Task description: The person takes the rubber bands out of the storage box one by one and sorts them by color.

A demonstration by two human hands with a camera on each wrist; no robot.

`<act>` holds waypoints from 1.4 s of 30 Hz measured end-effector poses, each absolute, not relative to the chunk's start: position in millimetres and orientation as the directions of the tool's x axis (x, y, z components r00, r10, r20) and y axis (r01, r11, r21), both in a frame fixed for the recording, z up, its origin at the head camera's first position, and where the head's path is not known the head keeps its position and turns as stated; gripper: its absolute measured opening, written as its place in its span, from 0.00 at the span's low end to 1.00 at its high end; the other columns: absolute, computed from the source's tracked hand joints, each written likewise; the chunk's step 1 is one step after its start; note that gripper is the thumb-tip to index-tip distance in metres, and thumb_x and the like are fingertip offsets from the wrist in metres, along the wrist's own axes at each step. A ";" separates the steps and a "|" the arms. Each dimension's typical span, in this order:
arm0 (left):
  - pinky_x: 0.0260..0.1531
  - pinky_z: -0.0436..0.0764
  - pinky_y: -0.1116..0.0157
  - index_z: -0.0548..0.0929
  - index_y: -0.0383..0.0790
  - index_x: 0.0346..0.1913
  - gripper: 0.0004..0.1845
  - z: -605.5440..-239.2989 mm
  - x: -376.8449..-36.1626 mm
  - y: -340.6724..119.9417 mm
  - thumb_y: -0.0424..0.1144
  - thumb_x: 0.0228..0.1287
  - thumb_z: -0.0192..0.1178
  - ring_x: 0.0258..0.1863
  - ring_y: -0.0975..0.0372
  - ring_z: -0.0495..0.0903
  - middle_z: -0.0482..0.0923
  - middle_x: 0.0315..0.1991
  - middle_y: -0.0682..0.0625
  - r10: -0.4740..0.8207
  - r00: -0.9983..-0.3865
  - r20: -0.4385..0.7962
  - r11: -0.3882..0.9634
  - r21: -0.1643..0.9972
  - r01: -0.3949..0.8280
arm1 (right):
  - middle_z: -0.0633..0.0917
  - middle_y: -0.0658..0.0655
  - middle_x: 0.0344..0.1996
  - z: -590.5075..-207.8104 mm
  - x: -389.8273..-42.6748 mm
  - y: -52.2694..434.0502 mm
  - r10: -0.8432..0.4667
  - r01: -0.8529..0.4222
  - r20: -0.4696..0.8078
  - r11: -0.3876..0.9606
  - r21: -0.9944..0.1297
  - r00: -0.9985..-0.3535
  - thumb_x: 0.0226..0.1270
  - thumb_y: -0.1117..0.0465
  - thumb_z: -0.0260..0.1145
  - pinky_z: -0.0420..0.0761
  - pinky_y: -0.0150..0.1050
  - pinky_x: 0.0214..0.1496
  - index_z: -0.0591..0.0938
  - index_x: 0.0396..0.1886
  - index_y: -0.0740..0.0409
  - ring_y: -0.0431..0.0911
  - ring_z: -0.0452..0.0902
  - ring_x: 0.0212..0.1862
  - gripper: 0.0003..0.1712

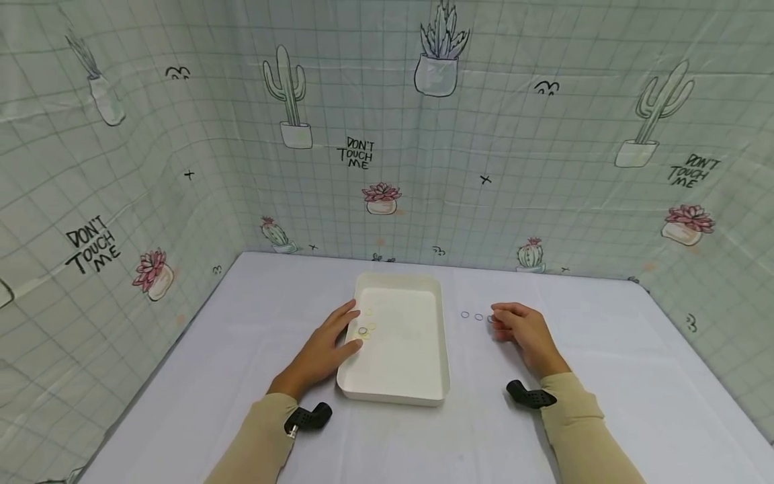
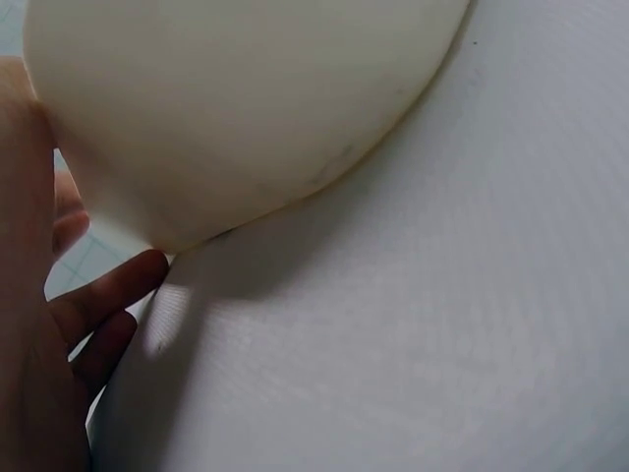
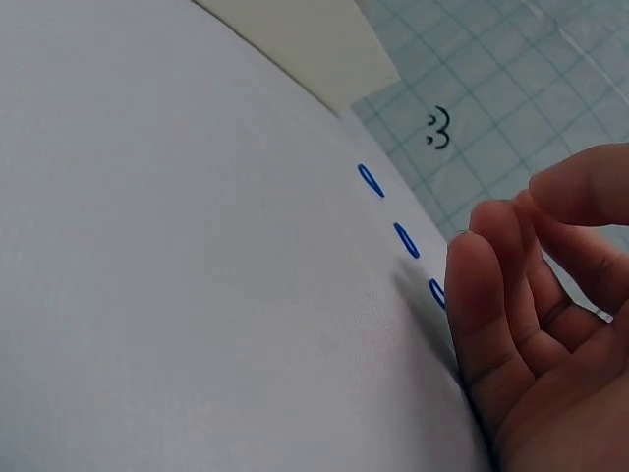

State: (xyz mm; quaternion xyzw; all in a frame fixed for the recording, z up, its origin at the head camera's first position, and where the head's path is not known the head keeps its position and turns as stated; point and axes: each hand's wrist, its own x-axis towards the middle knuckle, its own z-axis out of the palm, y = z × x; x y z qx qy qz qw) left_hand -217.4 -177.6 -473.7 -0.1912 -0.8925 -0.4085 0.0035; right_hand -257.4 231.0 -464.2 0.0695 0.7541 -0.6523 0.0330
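The left hand (image 1: pixel 323 349) lies flat, fingers straight, its grip wide over the left rim of the white tray (image 1: pixel 423 390) mid-desk, touching small rings (image 1: pixel 365 329) inside. Right of the tray, the right hand (image 1: pixel 523 329) curls narrowly beside a row of blue rings (image 3: pixel 405 239) on the desk (image 1: pixel 635 376); whether it pinches one, I cannot tell.

A tray (image 1: pixel 396 390) sits mid-worktop (image 1: pixel 635 376) with small rings (image 1: pixel 365 328) inside near its left wall; more rings (image 1: pixel 471 316) lie in a row on the worktop to its right
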 end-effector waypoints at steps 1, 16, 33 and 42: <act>0.72 0.54 0.46 0.64 0.39 0.77 0.35 -474.2 -217.5 -177.2 0.45 0.71 0.60 0.78 0.55 0.49 0.50 0.80 0.57 0.340 -0.926 0.163 0.593 0.727 0.345 | 0.84 0.59 0.45 -464.3 -256.8 229.3 0.051 0.142 -0.136 0.132 -0.981 -0.989 0.77 0.58 0.60 0.84 0.34 0.41 0.75 0.63 0.72 0.41 0.80 0.39 0.24; 0.72 0.54 0.45 0.64 0.39 0.76 0.35 -474.2 -216.4 -177.3 0.45 0.71 0.60 0.78 0.55 0.50 0.50 0.80 0.56 0.330 -0.931 0.154 0.603 0.725 0.333 | 0.85 0.58 0.42 -455.1 -253.6 198.6 -0.039 0.084 -0.088 0.094 -0.992 -0.995 0.75 0.60 0.61 0.84 0.35 0.43 0.75 0.62 0.75 0.42 0.83 0.39 0.24; 0.72 0.55 0.45 0.65 0.40 0.76 0.35 -470.1 -218.7 -178.8 0.46 0.70 0.60 0.78 0.54 0.50 0.51 0.80 0.55 0.343 -0.923 0.177 0.608 0.707 0.362 | 0.82 0.66 0.47 -442.3 -250.1 176.9 -0.095 0.077 -0.081 0.048 -0.996 -0.992 0.75 0.60 0.62 0.84 0.36 0.43 0.77 0.59 0.72 0.44 0.82 0.40 0.22; 0.71 0.56 0.43 0.65 0.39 0.76 0.35 -473.5 -216.3 -174.7 0.45 0.70 0.60 0.77 0.53 0.51 0.52 0.79 0.55 0.327 -0.927 0.183 0.600 0.717 0.354 | 0.83 0.57 0.40 -433.9 -253.7 159.2 -0.160 0.064 -0.068 0.036 -0.997 -0.985 0.74 0.60 0.62 0.83 0.35 0.40 0.76 0.59 0.73 0.45 0.80 0.39 0.22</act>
